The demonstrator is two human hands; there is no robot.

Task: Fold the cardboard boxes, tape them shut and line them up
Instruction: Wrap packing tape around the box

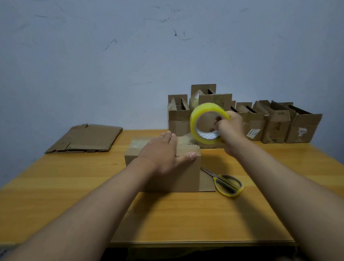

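Far left of both grips, a stack of flattened brown cardboard sheets (85,139) lies on the yellow wooden surface (69,190). The left hand (164,153) presses flat, fingers straight, on the closed brown cardboard box (176,177). Just right, the right hand (231,127) is clamped on the yellow-edged roll of clear tape (205,109), raised above the box's right end. Below this grip lie yellow-handled scissors (224,182). Behind it, folded open-topped cardboard boxes (276,123) line the wall.

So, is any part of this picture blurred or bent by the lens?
Head view: the tape roll in the right hand looks slightly smeared; the table edges splay outward, a wide-angle effect; the left hand, flat on the box, is fairly sharp; the scissors lie in soft shadow.
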